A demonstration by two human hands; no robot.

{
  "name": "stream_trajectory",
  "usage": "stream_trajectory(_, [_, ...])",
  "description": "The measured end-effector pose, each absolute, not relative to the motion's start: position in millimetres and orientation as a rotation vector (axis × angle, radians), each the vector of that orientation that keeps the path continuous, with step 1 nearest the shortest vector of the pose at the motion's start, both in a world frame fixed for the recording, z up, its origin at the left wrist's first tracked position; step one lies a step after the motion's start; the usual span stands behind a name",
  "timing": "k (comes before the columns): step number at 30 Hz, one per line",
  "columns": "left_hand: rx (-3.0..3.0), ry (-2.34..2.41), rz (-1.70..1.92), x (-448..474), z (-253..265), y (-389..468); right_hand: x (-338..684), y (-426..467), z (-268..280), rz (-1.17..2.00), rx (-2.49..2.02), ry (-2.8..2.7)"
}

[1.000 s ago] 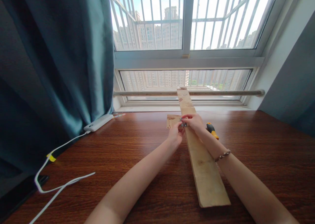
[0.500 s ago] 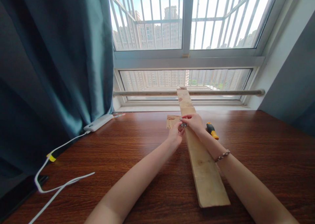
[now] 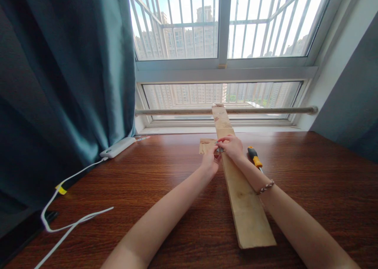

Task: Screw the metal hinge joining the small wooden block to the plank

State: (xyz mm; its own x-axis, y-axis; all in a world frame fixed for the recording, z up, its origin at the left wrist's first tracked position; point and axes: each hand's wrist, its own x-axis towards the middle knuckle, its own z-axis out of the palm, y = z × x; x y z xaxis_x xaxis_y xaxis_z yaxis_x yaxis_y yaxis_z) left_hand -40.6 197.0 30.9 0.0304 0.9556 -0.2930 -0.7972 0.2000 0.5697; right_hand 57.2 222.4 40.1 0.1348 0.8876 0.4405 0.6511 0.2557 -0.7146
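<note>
A long pale wooden board point(image 3: 246, 206) lies lengthwise across the table, its far end reaching the window rail. Against its left side sits a short piece of wood point(image 3: 205, 146). Where the two meet is a small silver hinge-like metal piece point(image 3: 220, 149), partly covered by fingers. My left hand point(image 3: 211, 158) grips this metal piece from the left, fingers bent around its edge. My right hand point(image 3: 233, 146) rests over the board, thumb and forefinger pinched at the same piece; whether a screw is between those fingertips is too small to tell.
A yellow and black screwdriver point(image 3: 254, 157) lies right of the board, its shaft partly behind my right forearm. On the left are a white power strip point(image 3: 119, 147) and a white cable point(image 3: 73, 223). A dark curtain point(image 3: 71, 72) hangs there. A metal rail point(image 3: 271, 111) crosses the window.
Both hands stay at the metal piece with only slight finger movement. My right forearm has shifted a little, and more of the screwdriver's shaft shows.
</note>
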Motion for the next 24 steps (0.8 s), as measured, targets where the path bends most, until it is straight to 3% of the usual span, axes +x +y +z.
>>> stream_trajectory(24, [0.256,0.692,1.423,-39.2,24.0,201.3,60.4,228.4,36.4,0.479,-1.369,-1.508])
